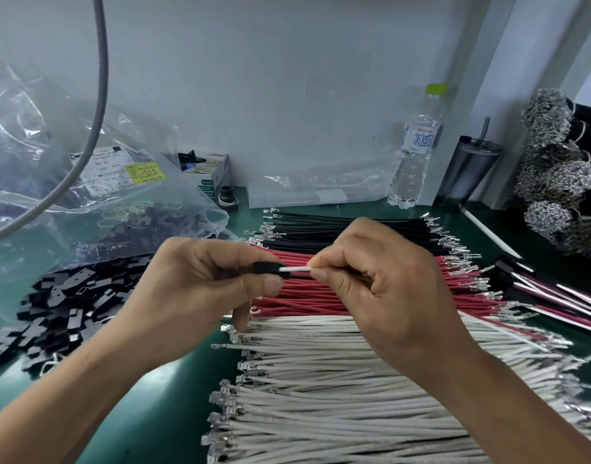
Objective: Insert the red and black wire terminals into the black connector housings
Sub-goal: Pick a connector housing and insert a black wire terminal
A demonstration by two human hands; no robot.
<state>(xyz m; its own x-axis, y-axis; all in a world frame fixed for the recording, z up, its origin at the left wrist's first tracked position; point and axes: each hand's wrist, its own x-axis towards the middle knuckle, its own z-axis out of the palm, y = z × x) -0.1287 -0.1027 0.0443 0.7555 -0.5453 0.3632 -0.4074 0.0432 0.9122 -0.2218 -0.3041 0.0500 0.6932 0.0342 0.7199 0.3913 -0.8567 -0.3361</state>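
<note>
My left hand (200,279) pinches a small black connector housing (265,267) between thumb and fingers. My right hand (381,279) pinches a white wire (295,269) whose left end sits in the housing. Both hands hover above rows of wires on the green mat: black wires (347,229) at the back, red wires (307,299) in the middle, white wires (337,380) nearest me. All carry metal terminals at their ends. A heap of loose black housings (63,306) lies to the left.
A clear plastic bag (86,182) with more housings and a label sits at the back left, with a grey cable (99,95) hanging over it. A water bottle (416,152) and dark tumbler (468,169) stand by the wall. Finished wire sets (555,296) and terminal bundles (555,169) lie right.
</note>
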